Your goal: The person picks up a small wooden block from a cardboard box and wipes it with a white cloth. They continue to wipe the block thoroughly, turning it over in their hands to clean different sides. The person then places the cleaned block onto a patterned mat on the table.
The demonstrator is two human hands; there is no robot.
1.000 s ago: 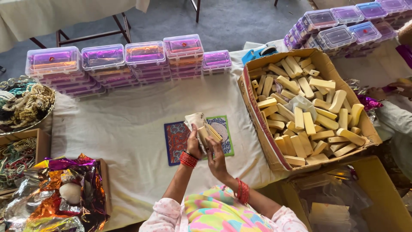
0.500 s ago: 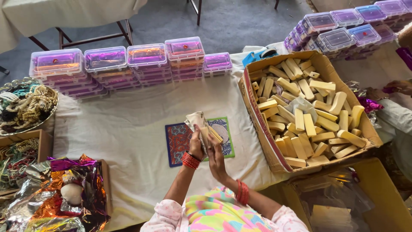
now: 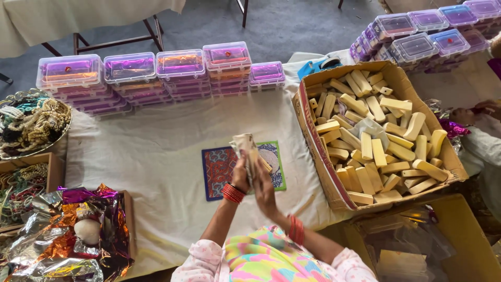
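Viewing from: the head camera, looking down on a cloth-covered table [image 3: 156, 151].
Left hand [image 3: 241, 175]: raised above the table, fingers closing round a pale wrapped bundle [image 3: 245, 149] from the left; red bangles are sitting on the wrist.
Right hand [image 3: 264, 185]: pressing against the same bundle from the right, palm and fingers lying flat along it; more red bangles are showing on this wrist.
Bundle: being held between both hands, standing roughly upright, just above a patterned mat [image 3: 222, 167]; a yellowish block [image 3: 265, 165] is sticking out of its right side. What lies inside the wrapping cannot be told.
Mat: lying flat on the cloth near the table's front edge, partly hidden by the hands.
Cardboard box [image 3: 313, 141]: sitting just right of the mat, open, filled with loosely piled yellowish blocks [image 3: 381, 136].
Plastic cases [image 3: 156, 73]: standing in stacked rows along the far edge of the table, clear with purple contents; a second group [image 3: 422, 34] is standing beyond the box.
Foil wrappers [image 3: 73, 230]: lying crumpled at the left front corner.
Tray of beads [image 3: 28, 122]: resting at the left edge.
Another person's hand [image 3: 464, 115]: showing at the far right, apart from the box.
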